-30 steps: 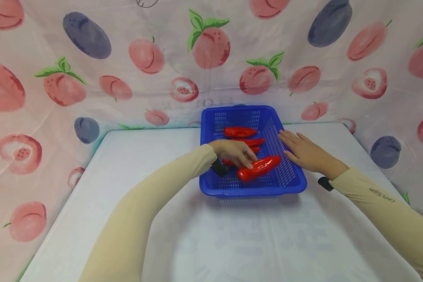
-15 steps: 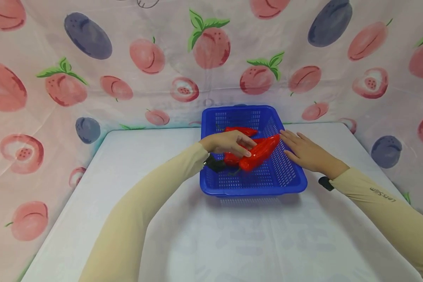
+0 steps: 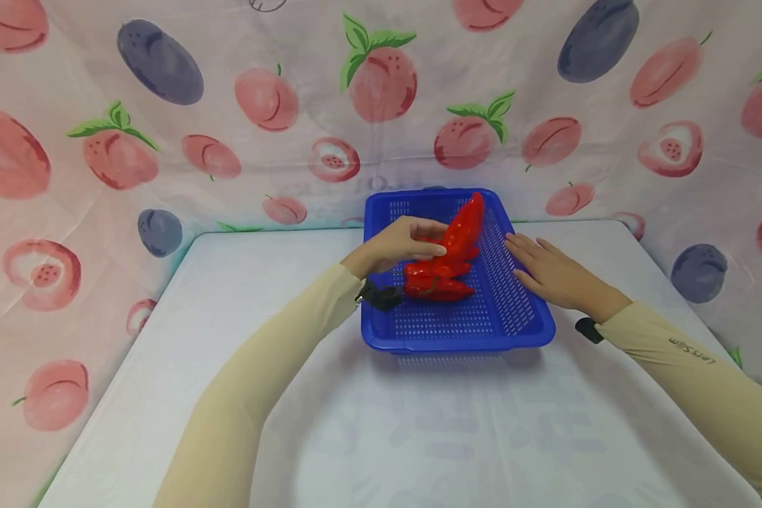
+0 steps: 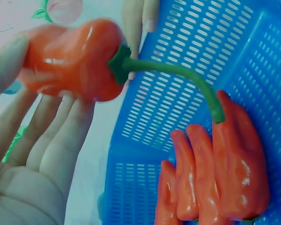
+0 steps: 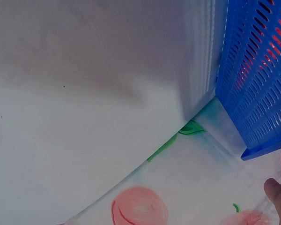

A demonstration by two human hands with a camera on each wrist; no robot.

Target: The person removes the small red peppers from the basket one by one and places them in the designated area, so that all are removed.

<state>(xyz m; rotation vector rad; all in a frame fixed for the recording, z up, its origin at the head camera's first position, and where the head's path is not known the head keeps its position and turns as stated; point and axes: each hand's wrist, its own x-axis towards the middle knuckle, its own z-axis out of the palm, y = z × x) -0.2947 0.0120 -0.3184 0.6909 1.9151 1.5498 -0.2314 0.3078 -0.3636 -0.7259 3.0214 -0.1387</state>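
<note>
White cloth covers the table (image 3: 381, 437), its bare near part spread in front of both arms. Two beige sleeves, the left sleeve (image 3: 254, 374) and the right sleeve (image 3: 692, 384) with dark lettering, reach in from the near edge. A black band with a small device (image 3: 382, 297) sits at the left wrist. Beyond lies a blue perforated basket (image 3: 457, 346). The right hand (image 3: 549, 274) is flat, fingers straight and thumb a little apart, fingertips at the basket's right rim; it grips nothing. Inside the basket, four red peppers (image 4: 206, 173) lie side by side. Above them the left hand (image 3: 396, 245) pinches another red pepper (image 3: 466, 224) between thumb and fingers, its tip slanting up and away, its curved green stem (image 4: 178, 71) pointing back. Behind the table hangs a pink backdrop (image 3: 279, 141) printed with peaches and dark plums.
</note>
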